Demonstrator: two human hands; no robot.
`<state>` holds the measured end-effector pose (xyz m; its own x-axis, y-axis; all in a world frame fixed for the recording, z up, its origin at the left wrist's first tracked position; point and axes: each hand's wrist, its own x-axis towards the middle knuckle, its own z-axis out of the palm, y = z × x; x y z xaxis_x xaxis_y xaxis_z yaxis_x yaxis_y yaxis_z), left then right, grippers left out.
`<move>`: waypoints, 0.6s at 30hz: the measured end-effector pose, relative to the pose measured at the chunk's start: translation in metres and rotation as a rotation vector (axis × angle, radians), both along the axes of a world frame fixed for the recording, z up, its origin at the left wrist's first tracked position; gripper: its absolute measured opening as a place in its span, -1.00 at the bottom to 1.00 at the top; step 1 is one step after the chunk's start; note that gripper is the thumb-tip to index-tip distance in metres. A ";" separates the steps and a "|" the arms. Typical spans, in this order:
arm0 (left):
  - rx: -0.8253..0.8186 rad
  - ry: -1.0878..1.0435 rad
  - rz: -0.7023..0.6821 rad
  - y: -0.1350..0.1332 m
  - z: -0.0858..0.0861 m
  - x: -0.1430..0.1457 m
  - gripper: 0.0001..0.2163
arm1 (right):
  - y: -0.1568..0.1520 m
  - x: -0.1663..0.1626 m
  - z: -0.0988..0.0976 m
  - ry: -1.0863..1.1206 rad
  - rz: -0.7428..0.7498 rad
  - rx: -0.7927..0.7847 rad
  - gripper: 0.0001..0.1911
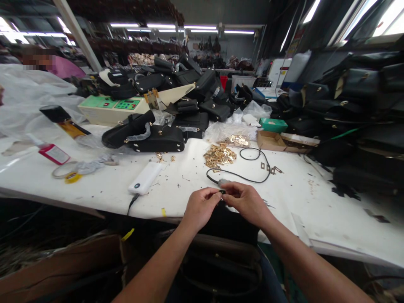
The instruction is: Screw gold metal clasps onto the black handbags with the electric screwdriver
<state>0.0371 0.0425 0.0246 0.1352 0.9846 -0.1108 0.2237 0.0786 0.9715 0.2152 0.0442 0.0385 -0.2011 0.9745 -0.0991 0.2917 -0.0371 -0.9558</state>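
My left hand (pixel 199 206) and my right hand (pixel 244 202) meet at the near edge of the white table (pixel 94 185). Both pinch a small dark piece (pixel 221 191) between their fingertips; what it is I cannot tell. A black cable (pixel 252 179) with a grey plug lies looped on the table just beyond my hands. Behind it sits a heap of gold metal fittings (pixel 219 155). A dark bag (pixel 221 256) rests in my lap below the hands.
A white power bank (pixel 145 178) lies left of my hands, its cable hanging over the edge. Black handbags (pixel 158 139) are piled at the back and right. A green-panelled machine (pixel 113 107), a cardboard tray (pixel 284 142) and a person at far left are also visible.
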 end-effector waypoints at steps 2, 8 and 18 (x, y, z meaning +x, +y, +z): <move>0.031 0.032 -0.041 -0.003 0.003 -0.002 -0.77 | -0.002 0.000 0.001 -0.039 -0.021 0.018 -0.72; -0.013 0.022 -0.159 -0.008 0.018 -0.010 -0.73 | -0.005 -0.002 0.010 -0.083 -0.019 -0.008 -0.72; -0.062 -0.001 -0.157 -0.008 0.015 -0.010 -0.66 | -0.011 0.000 0.005 -0.078 0.072 0.081 -0.61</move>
